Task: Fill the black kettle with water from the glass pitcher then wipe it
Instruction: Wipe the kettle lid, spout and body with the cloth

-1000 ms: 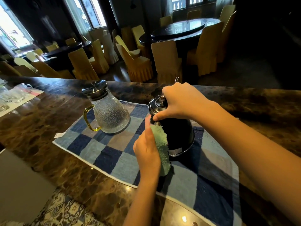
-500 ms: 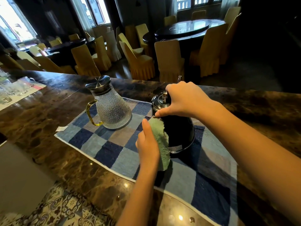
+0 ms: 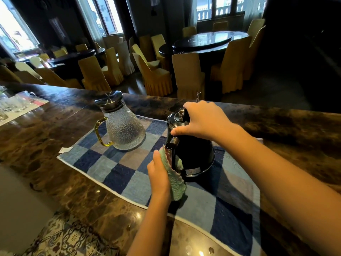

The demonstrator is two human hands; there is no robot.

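You're at a brown marbled counter (image 3: 46, 148), polished, with glare spots on the near edge. Ahead of you is a dim dining room. Round dark table (image 3: 203, 43), glossy top, far centre-right; second dark table (image 3: 73, 56) to your left. Yellow skirted chairs (image 3: 188, 74) ring both. Left window (image 3: 14, 34) blown out with daylight; tall window (image 3: 108, 17) beside it; back-wall panes (image 3: 221, 8) dimmer. Right side in deep shadow. Patterned floor tiles (image 3: 60, 237) below you, left.
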